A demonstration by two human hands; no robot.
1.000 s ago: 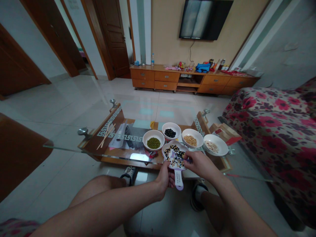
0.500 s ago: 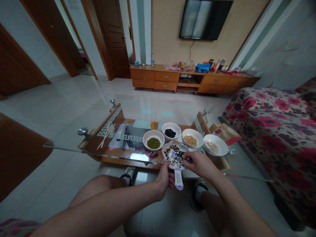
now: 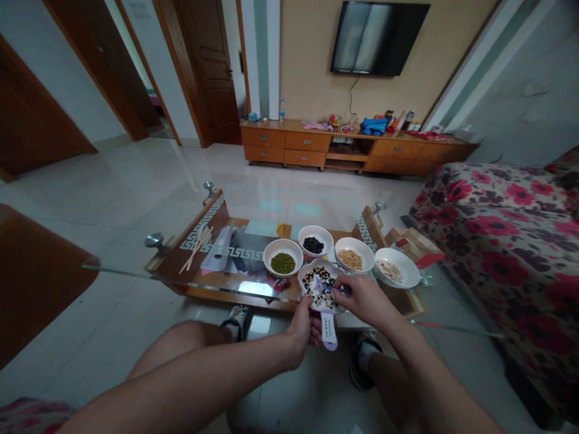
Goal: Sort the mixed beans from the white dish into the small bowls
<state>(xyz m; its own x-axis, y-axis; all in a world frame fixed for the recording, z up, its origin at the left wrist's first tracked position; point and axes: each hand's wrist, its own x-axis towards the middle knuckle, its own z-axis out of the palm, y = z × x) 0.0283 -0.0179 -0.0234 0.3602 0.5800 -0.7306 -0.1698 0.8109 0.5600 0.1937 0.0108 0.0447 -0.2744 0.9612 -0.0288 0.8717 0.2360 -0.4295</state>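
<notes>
A white, scalloped dish with a short handle [image 3: 329, 328] holds a mix of black, yellow and pale beans. My left hand [image 3: 302, 328] is closed on its near-left edge, thumb on the rim. Over the dish's right side, my right hand [image 3: 362, 296] pinches a thin purplish tool [image 3: 342, 290]; its kind is too small to tell, and its tip is among the beans. Around the far side stand white bowls of green beans [image 3: 283, 263], black beans [image 3: 313, 245], yellow beans [image 3: 350, 260] and pale flat pieces [image 3: 389, 270].
The bowls stand on a glass-topped table [image 3: 253, 293] with a wooden lower shelf. Chopsticks [image 3: 196, 251] lie at the left. A brown paper bag [image 3: 416, 244] is at the right, near a floral-covered sofa [image 3: 497, 223]. A long cabinet [image 3: 307, 141] stands against the far wall.
The whole view has shifted very slightly. My right hand and the thin tool have moved a little to the left and up over the dish; my left hand keeps its hold.
</notes>
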